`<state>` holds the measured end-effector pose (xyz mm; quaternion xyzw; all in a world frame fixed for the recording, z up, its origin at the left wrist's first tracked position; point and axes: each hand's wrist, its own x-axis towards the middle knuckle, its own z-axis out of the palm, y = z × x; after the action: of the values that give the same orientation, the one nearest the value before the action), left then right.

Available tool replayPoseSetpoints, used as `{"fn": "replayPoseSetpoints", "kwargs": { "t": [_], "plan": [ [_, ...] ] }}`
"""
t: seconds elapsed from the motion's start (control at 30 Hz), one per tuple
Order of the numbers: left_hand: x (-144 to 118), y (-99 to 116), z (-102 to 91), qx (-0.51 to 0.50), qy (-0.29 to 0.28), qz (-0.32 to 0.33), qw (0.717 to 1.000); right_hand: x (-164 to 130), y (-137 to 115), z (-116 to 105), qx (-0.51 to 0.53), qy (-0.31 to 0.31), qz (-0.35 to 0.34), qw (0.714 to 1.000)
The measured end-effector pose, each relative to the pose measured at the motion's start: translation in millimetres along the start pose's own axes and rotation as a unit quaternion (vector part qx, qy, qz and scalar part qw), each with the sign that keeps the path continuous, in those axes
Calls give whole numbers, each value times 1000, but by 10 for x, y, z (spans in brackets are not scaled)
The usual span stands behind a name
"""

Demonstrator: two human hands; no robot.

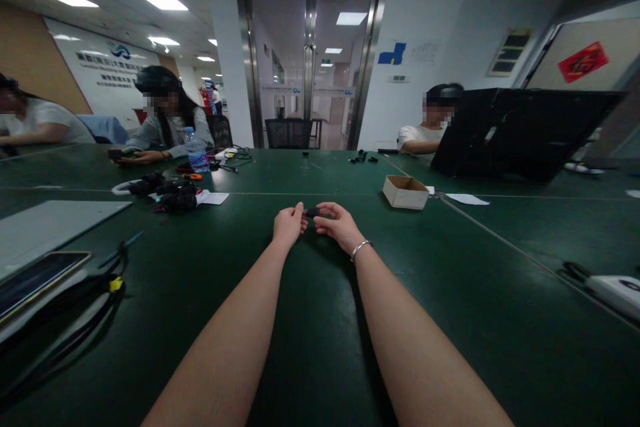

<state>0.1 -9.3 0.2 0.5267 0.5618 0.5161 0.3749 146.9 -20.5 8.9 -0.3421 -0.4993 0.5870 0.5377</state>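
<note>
A small dark oblong piece (312, 212) spans the gap between my two hands, low over the green table (320, 307); its exact kind is too small to make out. My left hand (289, 225) is closed, pinching one end between thumb and fingers. At the other end, the curved fingers of my right hand (341, 225) pinch the same piece. A silver bracelet (361, 250) circles my right wrist. Both forearms stretch forward over the tabletop.
An open cardboard box (406, 193) stands right of my hands. Tangled black gear (173, 193), a water bottle (196, 151), a phone (40, 280) and looped cables (95, 307) lie left. Small black pieces (361, 157) lie farther back. Co-workers sit beyond, near a large black panel (520, 133).
</note>
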Motion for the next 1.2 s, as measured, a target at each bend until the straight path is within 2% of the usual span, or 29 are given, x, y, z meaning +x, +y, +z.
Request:
{"fn": "replayPoseSetpoints", "kwargs": {
  "t": [0.43, 0.73, 1.07, 1.2],
  "plan": [
    [-16, -41, 4, -38, -45, 40, 997, -12, -41, -1, 27, 14, 29, 999],
    [-125, 112, -64, -97, -69, 78, 990, 16, -63, 29, 37, 51, 61, 996],
    [-140, 148, -72, -127, -81, 79, 985, 30, -37, 16, 34, 55, 57, 996],
    [-125, 155, -69, -151, -73, 57, 984, 28, -43, 20, 41, 52, 57, 996]
  ]
}}
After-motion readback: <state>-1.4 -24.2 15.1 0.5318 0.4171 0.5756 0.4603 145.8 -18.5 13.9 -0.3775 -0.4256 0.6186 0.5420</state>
